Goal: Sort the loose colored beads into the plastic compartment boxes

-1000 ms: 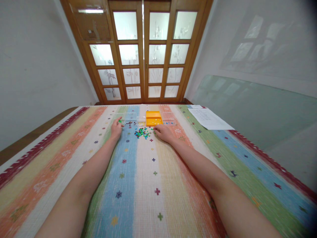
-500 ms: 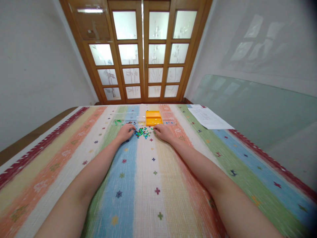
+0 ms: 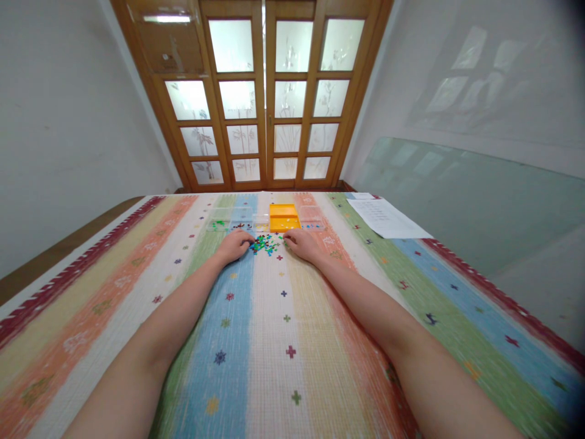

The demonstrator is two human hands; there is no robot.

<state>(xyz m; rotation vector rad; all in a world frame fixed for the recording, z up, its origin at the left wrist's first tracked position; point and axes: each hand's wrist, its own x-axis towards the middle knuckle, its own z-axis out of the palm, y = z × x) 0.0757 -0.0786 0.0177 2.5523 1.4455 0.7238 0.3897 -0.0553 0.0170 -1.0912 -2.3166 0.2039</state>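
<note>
A loose pile of tiny green, blue and dark red pieces (image 3: 264,245) lies on the striped tablecloth between my two hands. My left hand (image 3: 234,245) rests at the pile's left edge, its fingers curled together against the nearest pieces. On the other side, my right hand (image 3: 301,243) has thumb and fingers drawn together beside a few green pieces. Whatever either set of fingertips pinches is too small to make out. Just behind the pile stands an open yellow box (image 3: 284,211) with small light pieces inside.
Left of the yellow box are a clear box (image 3: 228,212) with green and dark pieces sorted apart and a smaller clear box (image 3: 261,218) with yellowish pieces. Another clear box (image 3: 311,213) at right holds blue pieces. Printed paper (image 3: 388,219) lies far right, near a glass panel (image 3: 457,201).
My left hand has shifted slightly to the right, closer into the pile. My right hand stays almost where it was.
</note>
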